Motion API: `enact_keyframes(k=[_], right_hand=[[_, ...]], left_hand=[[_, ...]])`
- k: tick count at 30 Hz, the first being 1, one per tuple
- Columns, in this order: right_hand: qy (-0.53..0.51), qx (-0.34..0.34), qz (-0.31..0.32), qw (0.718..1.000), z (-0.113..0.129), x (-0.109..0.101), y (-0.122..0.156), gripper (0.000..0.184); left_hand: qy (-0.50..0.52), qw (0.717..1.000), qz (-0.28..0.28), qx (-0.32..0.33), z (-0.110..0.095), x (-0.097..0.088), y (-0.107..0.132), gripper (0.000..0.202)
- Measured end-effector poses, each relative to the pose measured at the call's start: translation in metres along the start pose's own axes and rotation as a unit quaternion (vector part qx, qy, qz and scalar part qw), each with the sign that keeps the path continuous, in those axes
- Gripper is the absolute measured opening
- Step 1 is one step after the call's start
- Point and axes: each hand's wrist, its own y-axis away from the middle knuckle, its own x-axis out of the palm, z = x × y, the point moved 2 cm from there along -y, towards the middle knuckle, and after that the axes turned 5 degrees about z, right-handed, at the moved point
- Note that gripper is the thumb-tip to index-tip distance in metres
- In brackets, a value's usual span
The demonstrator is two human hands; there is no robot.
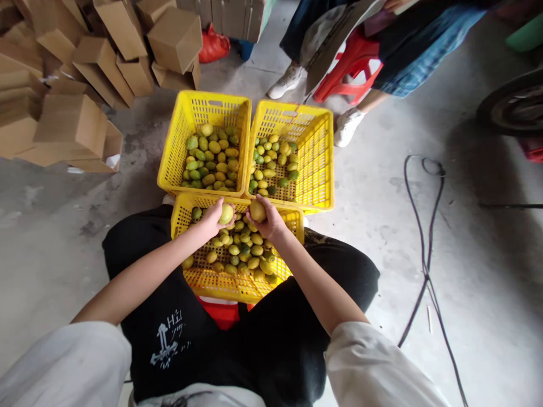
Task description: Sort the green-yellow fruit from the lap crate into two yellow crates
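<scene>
My left hand (215, 219) is closed around a yellow-green lemon (226, 214). Close beside it, my right hand (270, 222) grips another lemon (257, 211), duller yellow in colour. Both hands are over the near yellow crate (237, 289), which sits between my knees and holds many yellow and green lemons (253, 263). Two more yellow crates touch its far side: a left crate (169, 152) and a right crate (316, 158), each with lemons on its floor. The right crate's lemons lie mostly toward its left side.
Open cardboard boxes (70, 127) are piled at the far left, near a red bag (213, 45). Across from me a person sits on a red stool (354, 65), white shoes (348, 125) by the right crate. A black cable (427, 265) loops over the floor, near a wheel (515, 104).
</scene>
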Motion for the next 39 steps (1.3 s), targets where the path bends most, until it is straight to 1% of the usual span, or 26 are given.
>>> enact_keyframes(k=[3, 5, 6, 9, 11, 14, 17, 19, 21, 24, 27, 29, 31, 32, 34, 36, 39], right_hand=[[-0.010, 0.021, 0.005, 1.000, 0.002, -0.004, -0.002, 0.022], [-0.007, 0.031, 0.004, 0.999, 0.001, -0.005, -0.004, 0.024], [-0.003, 0.034, 0.004, 0.999, 0.000, -0.005, -0.005, 0.023], [0.017, 0.029, 0.013, 0.999, -0.003, -0.004, -0.006, 0.018], [0.029, 0.013, 0.013, 0.999, -0.004, -0.004, -0.006, 0.014], [0.026, -0.009, 0.011, 1.000, -0.005, -0.003, -0.005, 0.005], [0.025, 0.012, 0.009, 1.000, -0.005, -0.004, -0.004, 0.004], [0.035, 0.028, 0.010, 0.999, -0.005, -0.005, -0.005, 0.015], [0.047, 0.023, 0.017, 0.998, -0.005, -0.005, -0.006, 0.023], [0.048, 0.016, 0.022, 0.998, -0.005, -0.005, -0.008, 0.026], [0.047, 0.023, 0.016, 0.999, -0.007, -0.005, -0.007, 0.025], [0.059, 0.009, 0.013, 0.998, -0.008, -0.005, -0.007, 0.016], [0.068, -0.008, 0.014, 0.998, -0.009, -0.007, -0.007, 0.006], [0.070, -0.010, 0.014, 0.997, -0.009, -0.008, -0.008, 0.006], [0.068, 0.000, 0.014, 0.998, -0.009, -0.009, -0.010, 0.009], [0.065, 0.017, 0.012, 0.998, -0.008, -0.010, -0.010, 0.012], [0.070, 0.033, 0.003, 0.997, -0.006, -0.009, -0.009, 0.019]], left_hand=[[-0.007, 0.999, 0.031, 0.031, -0.002, 0.000, 0.001, 0.029], [-0.007, 0.998, 0.038, 0.043, -0.001, 0.000, 0.001, 0.025], [-0.002, 0.999, 0.030, 0.042, -0.001, 0.000, 0.001, 0.026], [0.017, 0.999, -0.015, 0.023, 0.002, 0.000, -0.001, 0.026], [0.013, 1.000, -0.026, 0.009, 0.003, -0.002, -0.005, 0.026], [0.004, 1.000, -0.010, 0.005, 0.007, -0.005, -0.012, 0.035], [0.013, 1.000, -0.003, 0.012, 0.010, -0.011, -0.018, 0.039], [0.029, 1.000, -0.009, 0.006, 0.011, -0.012, -0.020, 0.039], [0.045, 0.999, -0.013, -0.012, 0.011, -0.011, -0.018, 0.039], [0.033, 0.999, -0.013, -0.028, 0.008, -0.007, -0.012, 0.035], [-0.001, 1.000, 0.016, 0.002, 0.006, -0.003, -0.007, 0.026], [-0.006, 0.999, 0.029, 0.025, 0.005, -0.002, -0.005, 0.023], [-0.005, 0.999, 0.012, 0.032, 0.006, -0.002, -0.005, 0.025], [-0.005, 1.000, -0.004, 0.030, 0.006, -0.003, -0.005, 0.026], [-0.004, 1.000, -0.021, 0.022, 0.007, -0.004, -0.006, 0.025], [-0.004, 1.000, -0.017, 0.016, 0.007, -0.004, -0.007, 0.024], [-0.014, 1.000, -0.008, 0.003, 0.007, -0.005, -0.007, 0.031]])
